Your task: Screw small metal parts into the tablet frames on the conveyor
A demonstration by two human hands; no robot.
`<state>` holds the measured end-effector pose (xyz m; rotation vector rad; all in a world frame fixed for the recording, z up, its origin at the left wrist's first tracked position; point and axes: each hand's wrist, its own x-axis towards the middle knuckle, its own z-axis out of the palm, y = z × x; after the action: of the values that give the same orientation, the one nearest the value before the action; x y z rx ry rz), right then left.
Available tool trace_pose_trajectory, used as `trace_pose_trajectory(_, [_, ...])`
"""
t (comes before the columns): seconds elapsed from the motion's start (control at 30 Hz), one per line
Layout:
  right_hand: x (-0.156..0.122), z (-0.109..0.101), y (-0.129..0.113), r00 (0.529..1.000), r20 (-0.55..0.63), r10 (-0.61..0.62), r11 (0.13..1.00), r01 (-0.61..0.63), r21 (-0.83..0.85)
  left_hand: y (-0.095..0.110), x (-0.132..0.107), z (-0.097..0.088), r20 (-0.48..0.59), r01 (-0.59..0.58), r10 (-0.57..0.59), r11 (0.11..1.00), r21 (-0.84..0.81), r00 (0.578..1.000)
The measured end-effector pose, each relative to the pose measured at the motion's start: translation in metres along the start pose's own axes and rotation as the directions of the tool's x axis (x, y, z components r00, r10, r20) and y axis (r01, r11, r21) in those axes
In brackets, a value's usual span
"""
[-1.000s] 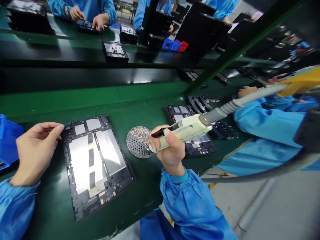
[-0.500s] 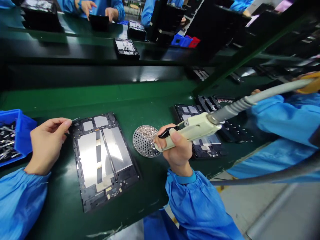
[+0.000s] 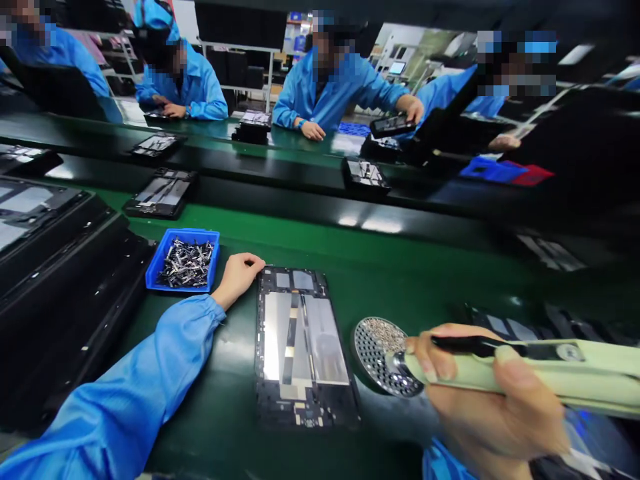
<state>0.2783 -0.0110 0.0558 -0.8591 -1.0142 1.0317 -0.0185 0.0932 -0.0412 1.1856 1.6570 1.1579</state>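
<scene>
My left hand is closed in a pinch at the upper left corner of an opened tablet; a tiny part at the fingertips is too small to name. The tablet lies flat on the green bench, its silvery inside facing up. My right hand is wrapped round a cream-coloured electric screwdriver with a black lever. The driver's tip is over a round perforated metal screw tray, right of the tablet. Small screws cover part of that tray. Whether the tip touches a screw is hidden.
A blue bin of small metal-and-black parts stands beside my left wrist. Stacked black tablet housings fill the left side. Another opened tablet lies behind the bin. More units are at the right. Several co-workers in blue sit across the bench.
The view has swung left and up, bringing the stack and co-workers into sight. My left hand stays at the tablet's corner; the screwdriver remains over the screw tray, held lower and more level.
</scene>
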Motion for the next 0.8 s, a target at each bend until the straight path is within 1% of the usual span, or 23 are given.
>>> trace_pose_trajectory(0.13, [0.009, 0.026, 0.007, 0.998, 0.06, 0.023, 1.0, -0.024, 0.013, -0.001, 0.0, -0.002, 0.061, -0.03, 0.028, 0.999, 0.037, 0.998])
trace_pose_trajectory(0.27, [0.026, 0.062, 0.023, 0.996, 0.08, 0.03, 0.997, -0.035, 0.062, -0.001, -0.001, -0.002, 0.071, -0.058, 0.052, 0.995, 0.082, 0.996])
trace_pose_trajectory(0.4, [0.05, 0.111, 0.049, 0.996, 0.061, 0.064, 0.993, -0.07, 0.098, -0.004, -0.002, -0.001, 0.07, -0.069, 0.062, 0.993, 0.101, 0.996])
trace_pose_trajectory(0.5, [0.068, 0.146, 0.072, 0.995, 0.062, 0.077, 0.992, -0.082, 0.095, -0.007, 0.0, -0.001, 0.124, -0.033, 0.022, 0.996, 0.085, 0.992])
trace_pose_trajectory(0.57, [0.076, 0.164, 0.088, 0.993, 0.08, 0.082, 0.993, -0.089, 0.081, -0.009, 0.002, 0.0, 0.147, -0.014, 0.002, 0.997, 0.077, 0.989])
trace_pose_trajectory(0.67, [0.082, 0.18, 0.108, 0.991, 0.098, 0.086, 0.994, -0.092, 0.057, -0.009, 0.003, 0.001, 0.146, -0.017, 0.006, 0.997, 0.074, 0.989])
trace_pose_trajectory(0.8, [0.083, 0.185, 0.124, 0.991, 0.108, 0.083, 0.996, -0.087, 0.028, -0.007, 0.001, 0.002, 0.143, -0.02, 0.008, 0.996, 0.083, 0.99])
